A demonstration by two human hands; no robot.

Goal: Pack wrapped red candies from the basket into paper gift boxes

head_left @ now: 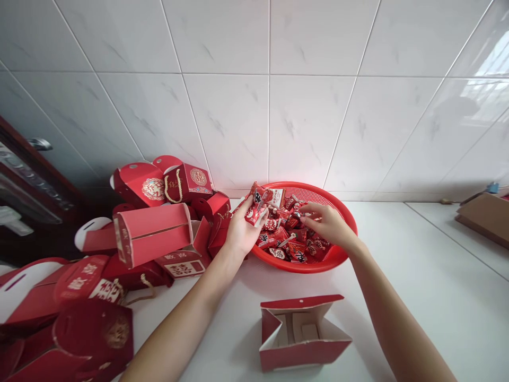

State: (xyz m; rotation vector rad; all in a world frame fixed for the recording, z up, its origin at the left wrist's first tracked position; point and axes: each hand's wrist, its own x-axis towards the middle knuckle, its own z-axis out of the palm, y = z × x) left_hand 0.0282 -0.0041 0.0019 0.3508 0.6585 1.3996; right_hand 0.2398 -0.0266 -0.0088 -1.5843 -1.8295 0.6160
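My left hand [243, 225] is closed around several red-wrapped candies [256, 200], held above the left rim of a red plastic basket [338, 260]. Inside the basket lies a loose heap of candies [298, 252] in red wrappers with white and black print. My right hand [328, 225] reaches over the basket's right side, its fingertips bent down among the candies and pinched at a small wrapped one. In front of the basket, between my forearms, stands a red cardboard box [304, 355] with its top open and pale inner walls showing.
Many red gift boxes [155, 231], some with rope handles, are piled on the left of the white tabletop [413, 276]. A tiled wall [310, 122] rises behind the basket. A brown cardboard box [485, 217] sits at the far right.
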